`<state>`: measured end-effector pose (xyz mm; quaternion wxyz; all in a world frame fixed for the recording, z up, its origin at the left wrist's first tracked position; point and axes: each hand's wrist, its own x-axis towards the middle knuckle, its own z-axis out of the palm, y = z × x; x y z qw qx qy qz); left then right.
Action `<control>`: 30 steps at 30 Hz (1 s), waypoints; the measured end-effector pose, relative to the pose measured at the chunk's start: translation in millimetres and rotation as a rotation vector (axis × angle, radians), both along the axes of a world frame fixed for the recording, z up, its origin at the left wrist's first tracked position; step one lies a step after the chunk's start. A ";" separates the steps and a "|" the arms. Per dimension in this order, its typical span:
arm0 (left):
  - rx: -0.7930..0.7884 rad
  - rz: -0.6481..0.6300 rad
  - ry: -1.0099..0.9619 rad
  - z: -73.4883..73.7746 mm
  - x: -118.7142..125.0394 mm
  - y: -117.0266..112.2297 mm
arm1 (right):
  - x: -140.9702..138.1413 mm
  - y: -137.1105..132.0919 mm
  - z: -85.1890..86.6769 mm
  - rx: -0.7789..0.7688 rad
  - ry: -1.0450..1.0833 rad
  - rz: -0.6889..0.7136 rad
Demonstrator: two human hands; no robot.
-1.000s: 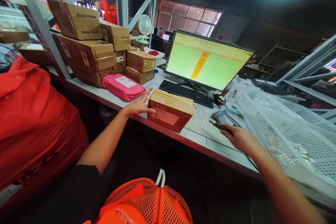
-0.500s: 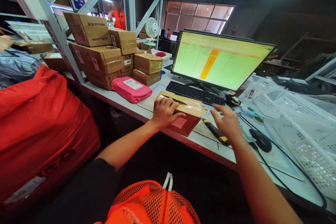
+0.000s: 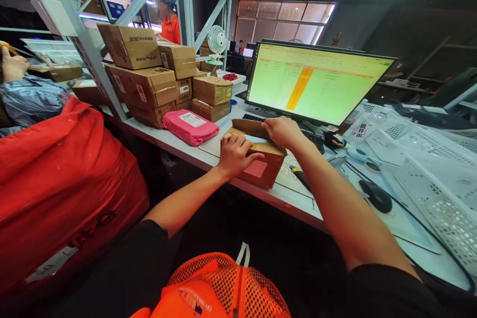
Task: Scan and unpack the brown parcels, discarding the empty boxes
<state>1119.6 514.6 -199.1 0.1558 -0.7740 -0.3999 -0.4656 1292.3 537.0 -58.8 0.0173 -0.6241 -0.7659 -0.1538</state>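
1. The opened carton (image 3: pixel 275 165) is of matt cardboard.
2. The pink parcel (image 3: pixel 191 130) has glossy plastic wrapping.
3. The red sack (image 3: pixel 74 174) looks like smooth, shiny plastic.
4. The orange vest (image 3: pixel 223 285) is mesh cloth.

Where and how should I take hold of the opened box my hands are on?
Probably low at both short ends, coming from left and right: the box stands long side toward you, and its lifted flap looks thin, likely to bend.

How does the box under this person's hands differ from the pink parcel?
The box is brown, straight-edged cardboard; the pink parcel has rounded, soft-looking edges. The box is open, a flap raised; the parcel looks closed. The left hand and right hand touch the box; neither touches the parcel. Both lie near the desk's front edge.
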 end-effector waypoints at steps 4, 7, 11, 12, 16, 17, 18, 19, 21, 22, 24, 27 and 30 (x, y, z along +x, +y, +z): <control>-0.016 -0.017 0.034 1.0 -5.4 -17.2 | 4.4 32.6 -1.2 -0.130 0.088 -0.091; -0.078 -0.059 0.121 22.5 -15.2 -22.7 | 8.5 49.0 -11.9 -0.245 0.117 -0.093; -0.321 -0.220 0.382 82.4 -23.7 -1.0 | 13.3 55.3 -22.5 -0.314 0.161 -0.082; -0.410 -0.248 0.458 98.2 -23.1 7.2 | 14.1 55.6 -23.4 -0.314 0.171 -0.087; -0.651 -0.238 0.703 138.8 -15.3 21.5 | 16.8 58.0 -25.7 -0.298 0.209 -0.113; -0.623 -0.224 0.718 140.8 -14.5 17.2 | 17.4 59.5 -26.9 -0.293 0.220 -0.118; -0.558 -0.208 0.708 139.4 -14.7 9.9 | 17.9 61.2 -28.5 -0.283 0.232 -0.125; -0.471 -0.189 0.680 134.5 -15.7 0.5 | 18.3 63.1 -30.3 -0.270 0.243 -0.135; -0.285 -0.141 0.592 115.9 -18.7 -21.4 | 18.6 66.8 -33.9 -0.240 0.268 -0.156; -0.206 -0.115 0.554 103.2 -20.1 -32.2 | 18.5 68.3 -35.5 -0.224 0.280 -0.169; -0.102 -0.075 0.525 75.1 -22.1 -50.8 | 18.1 70.1 -37.6 -0.200 0.305 -0.185; -0.087 -0.067 0.567 45.6 -26.1 -67.0 | 17.5 69.9 -38.4 -0.175 0.341 -0.187; -0.253 -0.162 0.564 58.8 -32.4 -63.8 | 17.0 67.4 -38.2 -0.162 0.375 -0.174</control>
